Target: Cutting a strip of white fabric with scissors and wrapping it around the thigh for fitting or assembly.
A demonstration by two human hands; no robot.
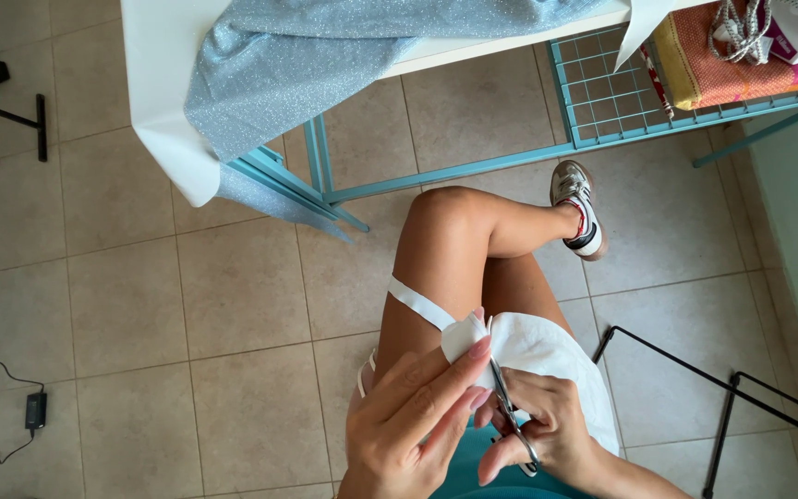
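Left hand (408, 420) pinching one white fabric piece (528, 346), right hand (547, 430) gripping one pair of scissors (510, 411)

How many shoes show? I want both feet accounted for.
1: a sneaker on the tiled floor below the blue table frame. The other foot is out of sight.
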